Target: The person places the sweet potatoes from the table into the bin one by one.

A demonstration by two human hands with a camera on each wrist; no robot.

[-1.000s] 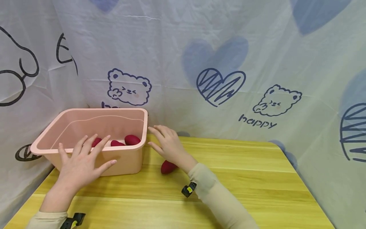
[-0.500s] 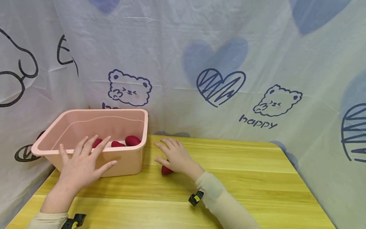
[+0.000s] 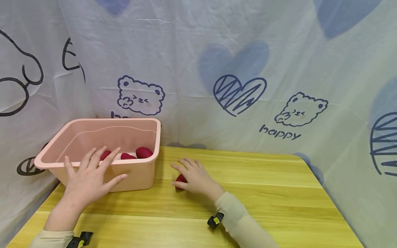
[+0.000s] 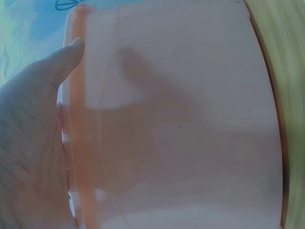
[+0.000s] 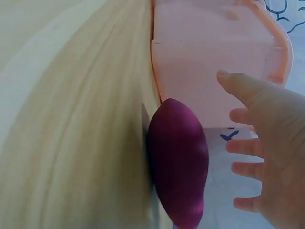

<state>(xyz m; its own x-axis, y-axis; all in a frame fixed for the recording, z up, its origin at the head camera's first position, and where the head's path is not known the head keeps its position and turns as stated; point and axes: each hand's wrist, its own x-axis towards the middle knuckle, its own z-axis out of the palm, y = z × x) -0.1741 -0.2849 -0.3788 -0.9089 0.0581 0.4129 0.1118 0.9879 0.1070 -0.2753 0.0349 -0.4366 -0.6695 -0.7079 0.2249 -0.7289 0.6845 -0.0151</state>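
A pink plastic bin [image 3: 148,121] stands at the table's left rear, with three dark red oval pieces [image 3: 144,152] inside it. My left hand [image 3: 90,174] lies flat with spread fingers against the bin's front wall [image 4: 181,119], and its thumb [image 4: 57,64] lies at the rim. A fourth dark red oval piece [image 3: 180,178] lies on the table just right of the bin. My right hand [image 3: 192,175] hovers over that piece with straight fingers. In the right wrist view a gap shows between the fingers [image 5: 248,117] and the piece [image 5: 178,167].
The yellow wooden table [image 3: 273,193] stretches to the right and front. A white printed cloth [image 3: 235,89] hangs close behind and to both sides. The bin's right wall [image 5: 209,71] is a few centimetres from the loose piece.
My right hand has come down and back from the bin's right rim to sit over the loose red piece on the table. The left hand and the bin have not moved.
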